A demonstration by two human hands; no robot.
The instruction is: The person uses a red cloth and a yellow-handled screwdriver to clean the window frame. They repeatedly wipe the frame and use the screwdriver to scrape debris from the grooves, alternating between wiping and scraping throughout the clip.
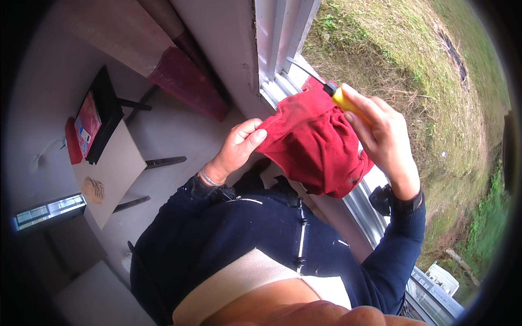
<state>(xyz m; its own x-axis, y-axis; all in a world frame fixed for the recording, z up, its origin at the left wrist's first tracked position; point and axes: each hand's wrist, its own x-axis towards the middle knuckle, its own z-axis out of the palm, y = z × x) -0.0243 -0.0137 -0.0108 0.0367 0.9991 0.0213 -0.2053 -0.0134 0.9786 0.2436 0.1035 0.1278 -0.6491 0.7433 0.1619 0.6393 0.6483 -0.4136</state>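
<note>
A crumpled red cloth lies draped over the metal window track before me. My left hand pinches the cloth's left edge between thumb and fingers. In my right hand is a screwdriver with a yellow and black handle. Its thin metal shaft points up and to the left, above the far end of the cloth and near the upright window frame. Part of the handle is hidden by my fingers.
To the left stands a light-topped table with a black box-like object and a tan item on it. Large rolls lean near the wall. Grassy ground lies outside the window opening.
</note>
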